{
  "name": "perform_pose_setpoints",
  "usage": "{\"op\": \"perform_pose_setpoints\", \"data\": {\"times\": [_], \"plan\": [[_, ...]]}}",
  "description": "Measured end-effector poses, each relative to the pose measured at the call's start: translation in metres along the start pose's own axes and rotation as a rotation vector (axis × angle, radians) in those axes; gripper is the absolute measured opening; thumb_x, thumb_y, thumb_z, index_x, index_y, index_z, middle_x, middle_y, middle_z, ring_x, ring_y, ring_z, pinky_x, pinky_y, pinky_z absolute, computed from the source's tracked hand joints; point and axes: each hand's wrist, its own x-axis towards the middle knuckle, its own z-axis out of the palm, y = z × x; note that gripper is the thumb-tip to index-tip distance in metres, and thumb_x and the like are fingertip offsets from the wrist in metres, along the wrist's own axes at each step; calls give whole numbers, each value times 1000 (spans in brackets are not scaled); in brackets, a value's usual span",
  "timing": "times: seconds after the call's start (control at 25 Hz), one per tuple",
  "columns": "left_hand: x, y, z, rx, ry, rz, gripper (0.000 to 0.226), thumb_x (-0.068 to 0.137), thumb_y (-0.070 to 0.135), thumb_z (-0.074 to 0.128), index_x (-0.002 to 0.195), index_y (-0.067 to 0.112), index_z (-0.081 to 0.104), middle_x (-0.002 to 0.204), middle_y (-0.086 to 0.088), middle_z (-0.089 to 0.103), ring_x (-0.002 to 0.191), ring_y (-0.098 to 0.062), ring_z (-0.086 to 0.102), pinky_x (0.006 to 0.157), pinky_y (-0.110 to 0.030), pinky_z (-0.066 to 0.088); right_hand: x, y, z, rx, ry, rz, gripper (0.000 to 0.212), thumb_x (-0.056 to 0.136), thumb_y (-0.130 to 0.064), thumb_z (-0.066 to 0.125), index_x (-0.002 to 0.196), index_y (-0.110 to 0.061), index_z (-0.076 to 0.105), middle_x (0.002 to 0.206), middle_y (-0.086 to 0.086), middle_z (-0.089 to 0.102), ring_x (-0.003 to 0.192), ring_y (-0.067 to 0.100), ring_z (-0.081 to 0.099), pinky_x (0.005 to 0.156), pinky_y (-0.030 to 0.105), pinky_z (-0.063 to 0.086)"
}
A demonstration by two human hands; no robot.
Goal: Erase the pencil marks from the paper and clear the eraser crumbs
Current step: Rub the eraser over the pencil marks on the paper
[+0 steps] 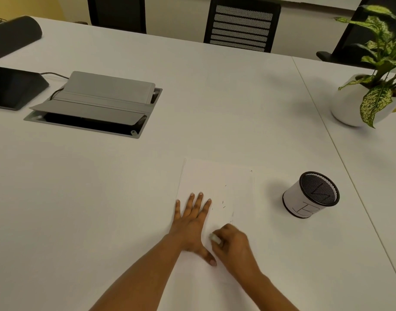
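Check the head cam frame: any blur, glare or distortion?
Head view: the wide angle bows the far edge of the table; the right hand and eraser are slightly motion-smeared, the left hand on the paper is sharper; soft shadows fall left of the cup and pot; no glare, dim yellowish cast.

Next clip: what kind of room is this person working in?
Probably an office meeting room. There is a large white table with a flip-up cable box set into it, black mesh-backed chairs stand along the far side, and a potted plant sits at the right.
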Motion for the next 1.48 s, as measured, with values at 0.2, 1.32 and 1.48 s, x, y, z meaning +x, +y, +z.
{"op": "perform_pose_setpoints", "data": {"times": [0.2, 1.32, 1.48], "plan": [[-1, 1, -1, 6, -4, -4, 147, 43, 77, 69, 138, 24, -31, 144, -2, -41, 128, -23, -43, 103, -55, -26, -3, 7, -4, -5, -3, -14, 4, 77, -3, 67, 79, -4, 70, 64, -19, 37, 54, -7, 39, 55, 1, 35], [2, -1, 1, 31, -14, -11, 147, 43, 81, 65, 137, 24, -32, 143, -2, -43, 126, -24, -44, 101, -55, -26, -10, 17, -12, -39, 146, 107, 4, 72, 3, 71, 71, -1, 68, 62, -21, 32, 51, -8, 35, 55, -4, 34], [2, 1, 0, 24, -13, -21, 145, 47, 76, 68, 137, 24, -32, 143, -3, -42, 127, -24, -43, 101, -55, -26, -22, 2, 9, -16, 82, 58, 9, 71, -2, 72, 65, -4, 65, 60, -18, 32, 45, -7, 38, 51, -3, 32]]}}
